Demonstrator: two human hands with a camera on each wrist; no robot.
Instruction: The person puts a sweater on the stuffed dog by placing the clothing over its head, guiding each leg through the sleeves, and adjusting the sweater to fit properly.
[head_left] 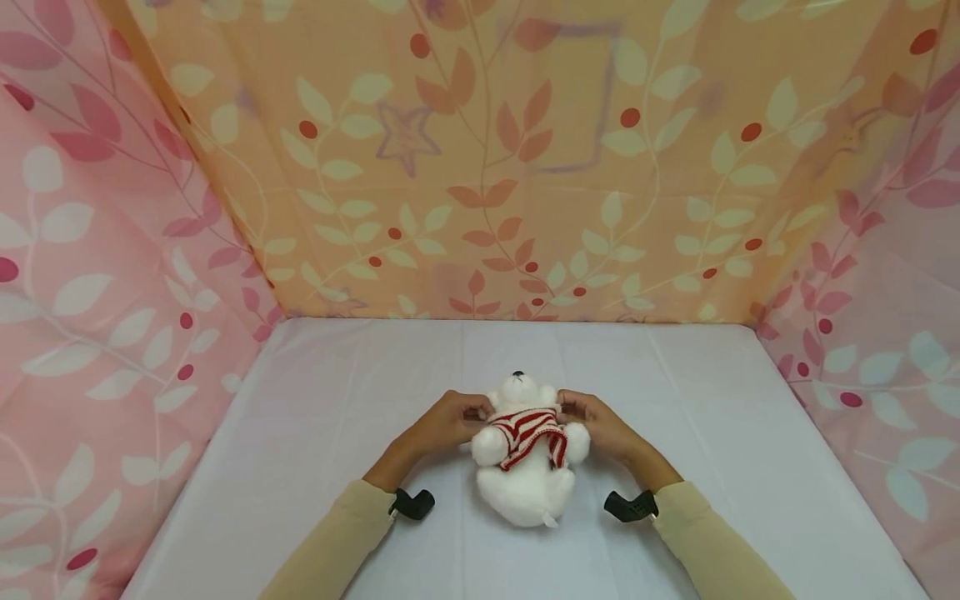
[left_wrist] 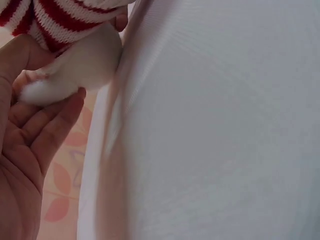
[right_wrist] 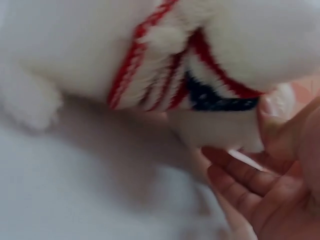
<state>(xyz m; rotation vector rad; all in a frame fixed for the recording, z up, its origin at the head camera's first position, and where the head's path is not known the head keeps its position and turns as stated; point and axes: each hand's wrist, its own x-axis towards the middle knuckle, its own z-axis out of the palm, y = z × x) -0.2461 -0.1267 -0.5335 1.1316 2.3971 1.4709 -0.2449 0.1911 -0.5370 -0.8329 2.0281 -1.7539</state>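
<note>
A white plush teddy bear [head_left: 517, 500] in a red-and-white striped knitted sweater [head_left: 531, 427] is at the middle of the table, its dark nose toward the far side. My left hand [head_left: 450, 419] grips it at the left, beside the head. In the left wrist view the left thumb lies by the sweater [left_wrist: 70, 22] and the fingers curl under white plush. On the opposite side my right hand [head_left: 600, 423] pinches the bear near the shoulder. The right wrist view shows the right thumb and fingers [right_wrist: 235, 170] around white plush, below a navy patch [right_wrist: 215, 97] of the sweater.
A white cloth covers the table [head_left: 337, 367]. Behind it hangs an orange leaf-patterned curtain [head_left: 480, 167], with pink patterned curtains at the left [head_left: 112, 333] and right [head_left: 885, 333]. Black devices sit on the left wrist [head_left: 414, 504] and the right wrist [head_left: 630, 506].
</note>
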